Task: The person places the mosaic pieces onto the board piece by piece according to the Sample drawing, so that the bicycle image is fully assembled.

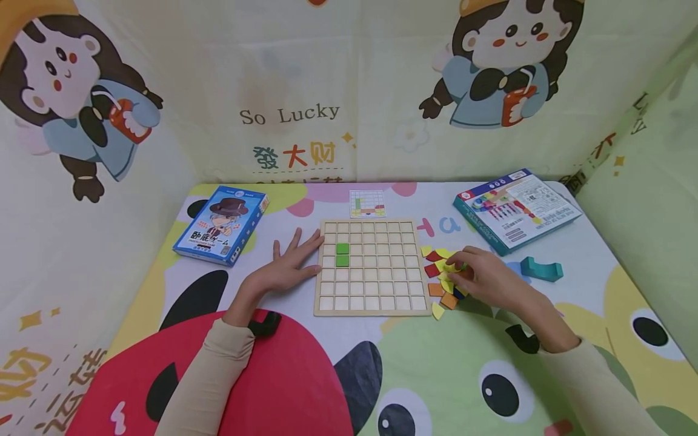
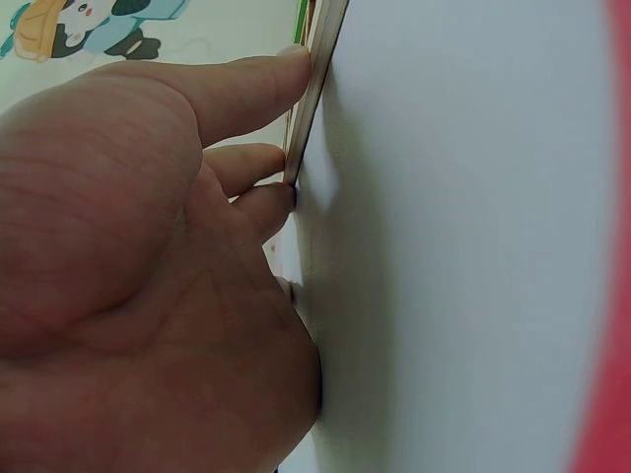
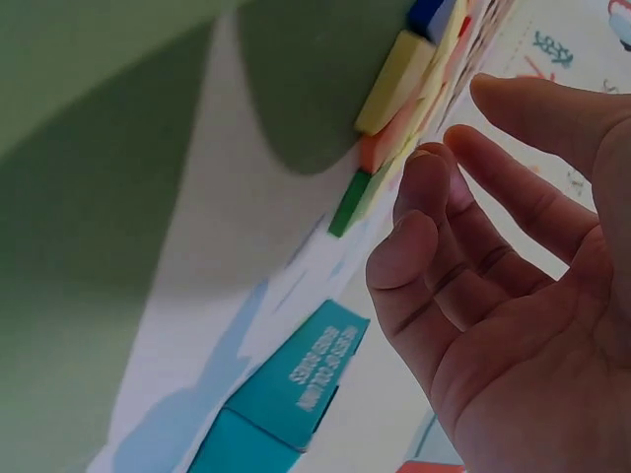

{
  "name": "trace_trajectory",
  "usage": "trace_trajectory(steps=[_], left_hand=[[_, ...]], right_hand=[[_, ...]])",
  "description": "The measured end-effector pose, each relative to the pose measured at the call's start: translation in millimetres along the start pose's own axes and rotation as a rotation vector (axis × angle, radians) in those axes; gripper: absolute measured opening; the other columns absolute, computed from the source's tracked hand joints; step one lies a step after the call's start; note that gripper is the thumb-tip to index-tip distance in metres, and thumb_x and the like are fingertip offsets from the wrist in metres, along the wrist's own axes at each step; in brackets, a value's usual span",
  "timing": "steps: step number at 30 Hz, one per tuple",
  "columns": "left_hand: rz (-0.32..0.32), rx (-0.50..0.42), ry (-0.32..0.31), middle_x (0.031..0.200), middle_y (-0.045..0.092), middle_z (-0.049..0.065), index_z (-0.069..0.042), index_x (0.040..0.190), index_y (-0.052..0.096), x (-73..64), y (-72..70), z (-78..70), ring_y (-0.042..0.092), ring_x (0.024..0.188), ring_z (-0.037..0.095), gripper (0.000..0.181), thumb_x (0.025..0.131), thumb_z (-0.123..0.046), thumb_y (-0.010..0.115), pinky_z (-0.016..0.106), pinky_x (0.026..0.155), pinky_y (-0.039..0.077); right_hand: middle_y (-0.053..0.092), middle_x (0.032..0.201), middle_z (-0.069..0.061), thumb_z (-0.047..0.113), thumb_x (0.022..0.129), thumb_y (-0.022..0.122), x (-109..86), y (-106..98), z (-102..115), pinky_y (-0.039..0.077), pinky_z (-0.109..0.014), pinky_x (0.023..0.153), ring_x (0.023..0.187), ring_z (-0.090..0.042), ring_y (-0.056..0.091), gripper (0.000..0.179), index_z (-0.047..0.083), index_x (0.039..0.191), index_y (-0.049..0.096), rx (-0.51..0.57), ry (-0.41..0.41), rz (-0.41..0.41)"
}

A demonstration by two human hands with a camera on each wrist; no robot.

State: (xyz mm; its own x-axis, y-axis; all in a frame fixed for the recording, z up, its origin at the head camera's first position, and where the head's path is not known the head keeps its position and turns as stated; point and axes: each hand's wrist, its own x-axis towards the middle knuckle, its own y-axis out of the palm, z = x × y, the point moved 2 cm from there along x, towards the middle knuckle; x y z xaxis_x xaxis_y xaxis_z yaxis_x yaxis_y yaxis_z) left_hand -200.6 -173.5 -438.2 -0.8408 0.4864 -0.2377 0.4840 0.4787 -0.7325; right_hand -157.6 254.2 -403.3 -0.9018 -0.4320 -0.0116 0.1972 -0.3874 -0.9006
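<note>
A wooden grid board (image 1: 378, 313) lies flat, with two green squares (image 1: 342, 254) in neighbouring cells of one column. My left hand (image 1: 286, 266) rests beside its left edge, fingers spread; the thumb and some fingertips touch the edge in the left wrist view. At the board's right side lies a loose pile of red, yellow, orange and dark blue pieces (image 1: 449, 301). Over this pile is my right hand (image 1: 482, 272), its fingers bent. In the right wrist view a gap shows between thumb (image 3: 532, 108) and forefinger, with nothing visible held.
A small card with a coloured grid pattern (image 1: 368, 203) lies behind the board. A blue box (image 1: 220, 225) is at the back left, another box (image 1: 518, 209) at the back right. A teal curved piece (image 1: 541, 270) sits right of my right hand.
</note>
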Motion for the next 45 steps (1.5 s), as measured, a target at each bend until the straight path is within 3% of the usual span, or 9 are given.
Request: trace_trajectory(steps=[7, 16, 45], left_hand=[[-0.001, -0.002, 0.006, 0.182, 0.007, 0.003, -0.024, 0.172, 0.017, 0.4, 0.7, 0.8, -0.019, 0.167, 0.037, 0.08, 0.105, -0.034, 0.061, 0.074, 0.122, -0.024], [0.004, -0.002, 0.008, 0.182, 0.007, 0.004, -0.023, 0.172, 0.018, 0.8, 1.1, 1.1, -0.019, 0.167, 0.038, 0.08, 0.106, -0.035, 0.06, 0.074, 0.122, -0.024], [-0.003, -0.017, 0.002, 0.182, 0.007, 0.003, -0.024, 0.172, 0.018, 0.1, 0.8, 0.6, -0.019, 0.167, 0.037, 0.079, 0.105, -0.035, 0.06, 0.074, 0.122, -0.024]], right_hand=[[0.072, 0.104, -0.009, 0.014, 0.096, 0.078, 8.1, -3, -12, 0.053, -0.02, 0.07, 0.087, -0.016, 0.061, 0.028, 0.004, 0.122, 0.074, 0.011, 0.023, 0.003], [0.07, 0.11, -0.013, 0.015, 0.098, 0.073, 22.0, -6, -23, 0.054, -0.026, 0.075, 0.097, -0.024, 0.062, 0.026, 0.005, 0.122, 0.074, 0.002, 0.111, 0.023], [0.069, 0.107, -0.015, 0.021, 0.099, 0.074, 33.1, -5, -27, 0.057, -0.037, 0.079, 0.098, -0.027, 0.061, 0.026, 0.005, 0.12, 0.075, -0.036, 0.132, 0.06]])
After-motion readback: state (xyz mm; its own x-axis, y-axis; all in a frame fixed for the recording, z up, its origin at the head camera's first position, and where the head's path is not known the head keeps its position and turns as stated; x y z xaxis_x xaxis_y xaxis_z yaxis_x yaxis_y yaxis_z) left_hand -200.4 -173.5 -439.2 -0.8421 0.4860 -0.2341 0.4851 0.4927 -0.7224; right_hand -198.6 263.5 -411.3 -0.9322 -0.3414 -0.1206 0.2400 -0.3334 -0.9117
